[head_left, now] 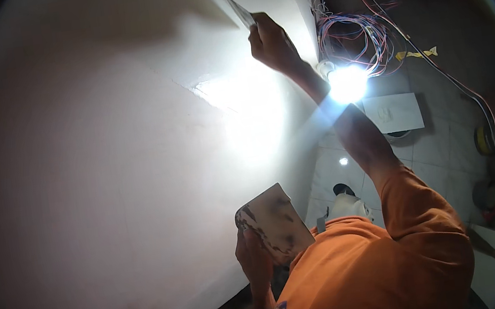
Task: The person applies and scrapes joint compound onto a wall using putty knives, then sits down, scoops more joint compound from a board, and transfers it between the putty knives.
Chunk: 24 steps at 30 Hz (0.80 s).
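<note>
My right hand (274, 45) is raised high against the pale wall (106, 173), its fingers closed round a putty knife (239, 10). The thin blade is seen nearly edge-on and points up and left; whether it touches the wall is hard to tell. Low by my body, my left hand (253, 254) grips a flat, smeared putty board (278, 222) along its left edge. Brown and dark marks cover the board's face. Below the blade, a rough-edged patch (205, 91) shows on the wall beside a strong glare.
A glaring bulb (349, 83) shines close to my right forearm. Loose coils of red and blue wire (363, 33) hang behind it, with a long cable (464, 88) trailing right. A white panel (393, 113) lies over something round above the tiled floor (440, 148).
</note>
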Tool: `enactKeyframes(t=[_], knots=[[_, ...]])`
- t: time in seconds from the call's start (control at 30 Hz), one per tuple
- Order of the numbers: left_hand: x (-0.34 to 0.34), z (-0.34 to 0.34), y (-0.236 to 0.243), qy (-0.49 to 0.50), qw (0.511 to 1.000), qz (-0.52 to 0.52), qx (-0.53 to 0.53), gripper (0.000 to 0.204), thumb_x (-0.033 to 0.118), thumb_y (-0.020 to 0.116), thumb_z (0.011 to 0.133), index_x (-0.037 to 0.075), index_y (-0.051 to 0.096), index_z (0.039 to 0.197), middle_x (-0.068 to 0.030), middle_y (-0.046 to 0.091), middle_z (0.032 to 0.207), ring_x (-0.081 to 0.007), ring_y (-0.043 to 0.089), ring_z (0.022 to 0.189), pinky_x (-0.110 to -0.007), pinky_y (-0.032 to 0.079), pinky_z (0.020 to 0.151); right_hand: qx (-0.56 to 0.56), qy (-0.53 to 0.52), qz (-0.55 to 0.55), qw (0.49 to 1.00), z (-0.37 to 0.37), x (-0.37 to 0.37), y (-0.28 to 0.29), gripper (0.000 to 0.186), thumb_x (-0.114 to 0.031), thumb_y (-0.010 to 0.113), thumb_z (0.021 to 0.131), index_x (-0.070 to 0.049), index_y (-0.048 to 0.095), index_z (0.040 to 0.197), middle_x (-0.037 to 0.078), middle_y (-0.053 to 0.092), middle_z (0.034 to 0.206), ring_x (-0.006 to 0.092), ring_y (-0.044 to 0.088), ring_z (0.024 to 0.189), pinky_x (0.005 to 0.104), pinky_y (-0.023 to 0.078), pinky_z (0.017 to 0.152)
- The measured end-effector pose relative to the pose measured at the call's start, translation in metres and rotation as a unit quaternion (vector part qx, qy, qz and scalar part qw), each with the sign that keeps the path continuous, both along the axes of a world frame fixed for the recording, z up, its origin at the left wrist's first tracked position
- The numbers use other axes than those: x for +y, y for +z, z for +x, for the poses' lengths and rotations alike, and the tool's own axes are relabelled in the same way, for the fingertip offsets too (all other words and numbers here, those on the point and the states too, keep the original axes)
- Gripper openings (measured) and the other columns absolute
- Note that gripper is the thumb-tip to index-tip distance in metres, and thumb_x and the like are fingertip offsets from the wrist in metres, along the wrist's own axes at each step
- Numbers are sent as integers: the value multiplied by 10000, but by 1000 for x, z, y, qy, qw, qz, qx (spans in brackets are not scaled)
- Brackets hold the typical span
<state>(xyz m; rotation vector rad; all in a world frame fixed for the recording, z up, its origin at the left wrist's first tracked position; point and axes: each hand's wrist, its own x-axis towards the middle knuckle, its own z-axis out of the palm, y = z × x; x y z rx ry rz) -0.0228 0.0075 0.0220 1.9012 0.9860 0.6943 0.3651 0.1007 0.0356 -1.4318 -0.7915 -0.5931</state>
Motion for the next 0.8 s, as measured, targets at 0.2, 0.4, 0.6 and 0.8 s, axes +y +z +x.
enactKeyframes(t=[0.2, 0.4, 0.6, 0.8], knots=[[-2, 2, -3, 10, 1000, 14, 3, 400, 280, 353, 996, -59, 529, 1116, -101, 602, 986, -156, 569, 882, -285, 454, 783, -41, -20, -61, 997, 38, 20, 11, 177, -96, 489, 873, 44, 480, 980, 234, 574, 798, 389, 592, 710, 464, 478, 653], [-5, 7, 3, 14, 995, -90, -50, 416, 295, 356, 996, -64, 528, 1116, -104, 603, 989, -159, 570, 888, -289, 454, 788, -78, -57, -67, 993, 39, 25, 7, 171, -87, 482, 866, 43, 476, 978, 239, 573, 837, 403, 580, 801, 485, 469, 709], [0, 4, -3, 20, 991, -105, -84, 418, 301, 353, 997, -63, 531, 1102, -107, 604, 985, -161, 574, 884, -291, 459, 784, -56, -5, -68, 996, 0, 23, -1, 258, -11, 509, 821, 5, 487, 1078, 204, 573, 976, 377, 567, 884, 467, 473, 747], [5, 3, -3, 14, 990, -122, -68, 416, 301, 361, 997, -66, 531, 1096, -103, 602, 976, -161, 579, 870, -285, 469, 767, -142, 50, -79, 985, -71, -2, -35, 621, 40, 579, 695, -3, 428, 1295, 169, 498, 1166, 344, 501, 1071, 420, 474, 868]])
